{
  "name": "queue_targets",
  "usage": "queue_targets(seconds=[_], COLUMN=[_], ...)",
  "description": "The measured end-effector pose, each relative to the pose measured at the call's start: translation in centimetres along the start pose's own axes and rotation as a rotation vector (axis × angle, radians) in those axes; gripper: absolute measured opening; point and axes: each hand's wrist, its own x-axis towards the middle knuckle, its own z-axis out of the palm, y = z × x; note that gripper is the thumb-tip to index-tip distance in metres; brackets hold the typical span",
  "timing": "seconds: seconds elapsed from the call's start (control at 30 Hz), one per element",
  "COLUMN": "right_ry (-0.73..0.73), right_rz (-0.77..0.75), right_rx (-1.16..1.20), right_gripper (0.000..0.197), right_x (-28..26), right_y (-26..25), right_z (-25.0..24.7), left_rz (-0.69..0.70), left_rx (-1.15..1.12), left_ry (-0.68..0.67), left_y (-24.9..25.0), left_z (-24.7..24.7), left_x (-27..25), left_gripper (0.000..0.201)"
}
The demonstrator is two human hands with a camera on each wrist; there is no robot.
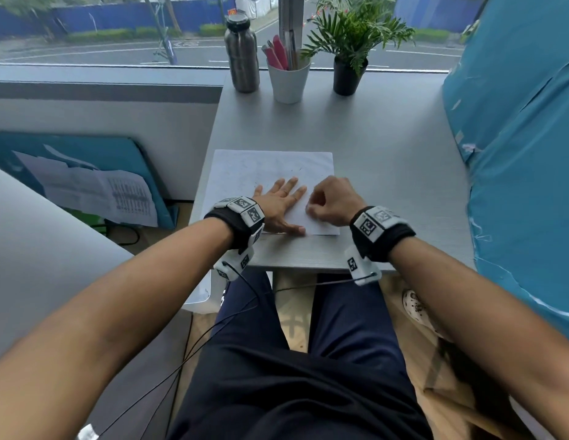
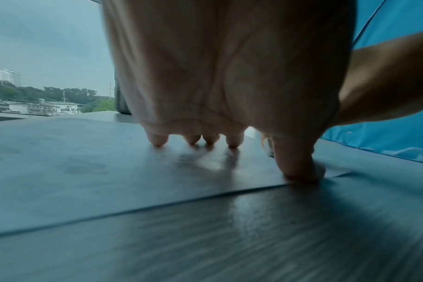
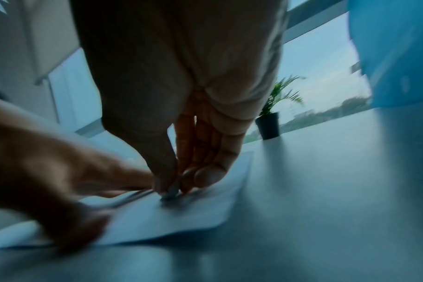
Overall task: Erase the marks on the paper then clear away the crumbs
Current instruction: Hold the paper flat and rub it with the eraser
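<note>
A white sheet of paper [image 1: 260, 168] lies on the grey table [image 1: 372, 131] near its front edge, with faint pencil marks and dark crumbs scattered on it. My left hand [image 1: 281, 203] lies flat on the paper with fingers spread, pressing it down; in the left wrist view its fingertips [image 2: 233, 141] and thumb touch the paper [image 2: 84, 162]. My right hand [image 1: 327, 203] is just right of it, fingers curled, pinching a small pale eraser [image 3: 169, 192] against the paper [image 3: 171, 215]. The eraser is mostly hidden by the fingers.
At the table's far edge stand a steel bottle [image 1: 241, 55], a white cup of pens [image 1: 288, 76] and a potted plant [image 1: 348, 71]. A blue cloth-covered bulk [image 1: 515, 154] crowds the right side. Papers lean against a board on the floor at left [image 1: 95, 192].
</note>
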Motion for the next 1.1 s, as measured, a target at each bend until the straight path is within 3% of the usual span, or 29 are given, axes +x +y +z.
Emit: queue_targets(seconds=[0.1,0.23,0.37,0.6,0.7,0.9,1.03,1.1], right_ry=[0.076,-0.075,0.030,0.035,0.022,-0.037,0.027,-0.033], right_rz=[0.046,-0.063,0.073,0.113,0.137,-0.049,-0.046,-0.111], right_rx=[0.020,-0.005,0.023,-0.012,-0.043,0.021,0.044,0.016], right_gripper=[0.012,0.011,0.012,0.010,0.005,0.007,0.008,0.006], right_x=[0.1,-1.4,-0.1,0.0,0.5,1.0,1.2,0.6], right_y=[0.6,-0.6,1.6,2.6,1.7,-2.1,-2.0,-2.5], right_z=[-0.2,0.5,-1.2,-1.3,-1.4,0.7,1.3,1.6], left_rz=[-0.012,0.000,-0.015,0.083,0.055,0.021,-0.011,-0.015], left_rx=[-0.001,-0.004,0.013,0.018,0.001,0.004,0.019,0.021], left_ry=[-0.009,-0.007,0.028,0.043,0.032,-0.006,-0.018,-0.029], left_y=[0.1,0.0,0.4,-2.4,-3.7,-3.2,-3.0,-2.9], left_z=[0.0,0.0,0.4,0.3,0.0,-0.9,-1.2,-1.2], left_x=[0.0,0.0,-0.2,-1.8,-2.3,-2.1,-2.0,-2.0], left_gripper=[0.110,0.110,0.104,0.084,0.091,0.107,0.108,0.109])
